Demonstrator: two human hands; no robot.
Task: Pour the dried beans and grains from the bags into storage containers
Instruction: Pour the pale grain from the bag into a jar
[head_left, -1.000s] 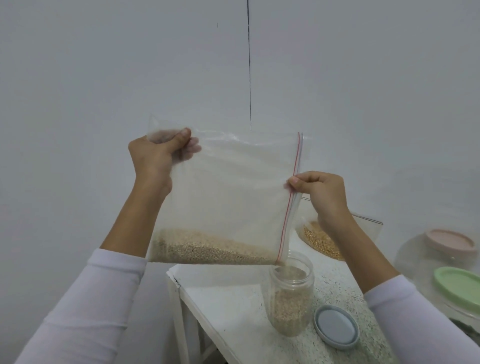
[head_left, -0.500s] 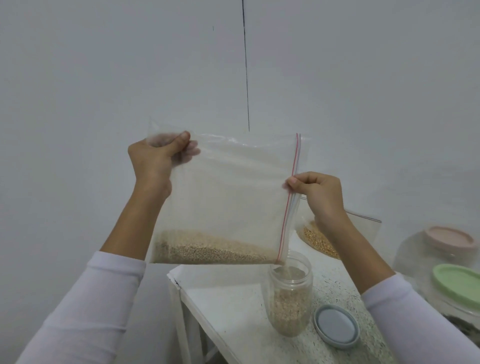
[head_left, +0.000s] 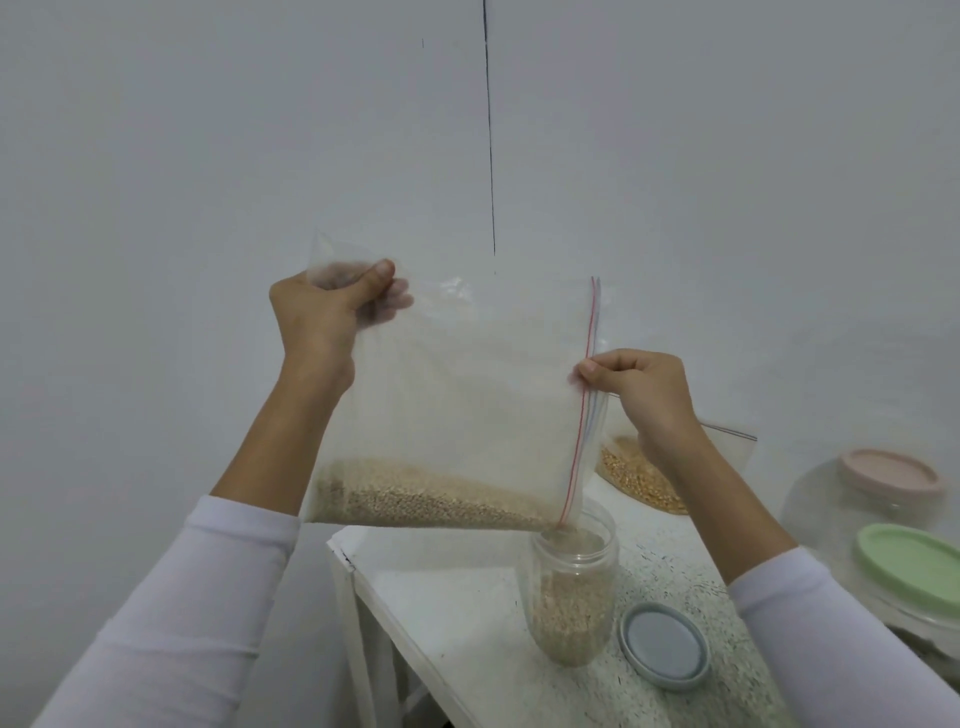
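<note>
Pouring is under way: the person is holding a clear zip bag (head_left: 457, 395) up on its side above the worktop (head_left: 467, 613), with the red zip edge turned to the right and hanging down over an open clear jar (head_left: 571, 582). The left hand (head_left: 322, 322) is gripping the bag's upper left corner, thumb in front and fingers (head_left: 397, 299) curled behind the plastic. The right hand (head_left: 639, 384) is pinching the zip edge about halfway down, fingers closed on it. Pale grains (head_left: 415, 499) are lying along the bag's lower side and crowding toward the low right corner, which is sitting just inside the jar's mouth. The jar is already holding grain to roughly half its height, and a little seems to be falling in, though the stream is too faint to be sure. Its grey lid (head_left: 665, 652) is lying flat just beside it on the worktop.

Most of the bag's grain is not yet out, so this step looks about midway. The next move is probably calling for the left hand to be lifting its corner higher while the right keeps the opening narrow and centred over the jar; letting the mouth gape or drift off the rim risks scattering grain across the worktop.
</note>
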